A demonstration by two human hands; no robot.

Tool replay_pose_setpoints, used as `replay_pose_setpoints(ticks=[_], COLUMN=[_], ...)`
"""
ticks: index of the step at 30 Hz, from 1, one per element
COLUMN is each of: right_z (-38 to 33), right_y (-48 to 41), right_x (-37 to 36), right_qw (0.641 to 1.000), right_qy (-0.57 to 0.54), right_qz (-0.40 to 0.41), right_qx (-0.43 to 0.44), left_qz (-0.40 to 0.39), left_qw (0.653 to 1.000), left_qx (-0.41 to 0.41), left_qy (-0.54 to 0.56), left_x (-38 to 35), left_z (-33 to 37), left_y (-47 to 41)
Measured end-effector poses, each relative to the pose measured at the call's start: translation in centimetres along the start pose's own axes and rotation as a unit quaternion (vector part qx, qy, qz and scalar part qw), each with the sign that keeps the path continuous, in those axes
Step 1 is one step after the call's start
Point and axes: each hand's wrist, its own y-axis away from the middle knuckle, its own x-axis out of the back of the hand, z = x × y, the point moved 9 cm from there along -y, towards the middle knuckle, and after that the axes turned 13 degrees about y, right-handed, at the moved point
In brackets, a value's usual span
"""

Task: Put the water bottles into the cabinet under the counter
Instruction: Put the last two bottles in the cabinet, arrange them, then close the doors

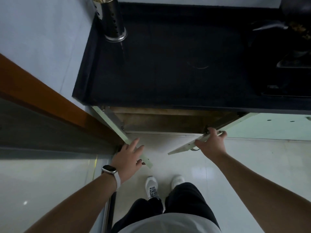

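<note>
Under the black counter (pixel 168 64) the cabinet (pixel 168 121) stands with both pale green doors swung outward. My left hand (pixel 129 155) rests on the top edge of the left door (pixel 111 125), fingers spread, thumb under the door's end. My right hand (pixel 212 142) grips the top edge of the right door (pixel 183 147), fingers curled over it. The cabinet's inside looks brown and dim; its contents are hidden by the counter edge. No water bottles are in view.
A perforated metal utensil holder (pixel 112 22) stands at the counter's back left. A dark stove with a pan (pixel 286 56) fills the right. An orange-brown door frame (pixel 50 101) runs along the left. My feet (pixel 165 184) stand on the white tiled floor.
</note>
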Motion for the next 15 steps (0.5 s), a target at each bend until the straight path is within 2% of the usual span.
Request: replay_pose_setpoints(ticks=[4, 6, 8, 11, 15], right_z=[-0.2, -0.4, -1.0, -2.0, -3.8], right_y=[-0.4, -1.2, -2.4, -3.6, -4.7], right_x=[-0.6, -0.3, 0.7, 2.2, 3.9], right_qw=[0.997, 0.994, 0.986, 0.953, 0.923], right_qy=[0.058, 0.090, 0.143, 0.243, 0.211], right_qz=[-0.024, -0.012, 0.037, 0.137, 0.258], right_qx=[0.048, 0.058, 0.074, 0.121, 0.193], left_qz=[0.010, 0.029, 0.054, 0.115, 0.186], left_qw=[0.999, 0.998, 0.996, 0.986, 0.971], left_qx=[-0.013, -0.020, -0.034, -0.083, -0.105], left_qy=[-0.037, -0.057, -0.068, -0.093, -0.107], left_x=[0.7, 1.6, 2.5, 4.2, 6.1], left_z=[0.9, 1.9, 3.2, 5.3, 6.7], left_y=[-2.4, -4.0, -5.5, -7.6, -10.1])
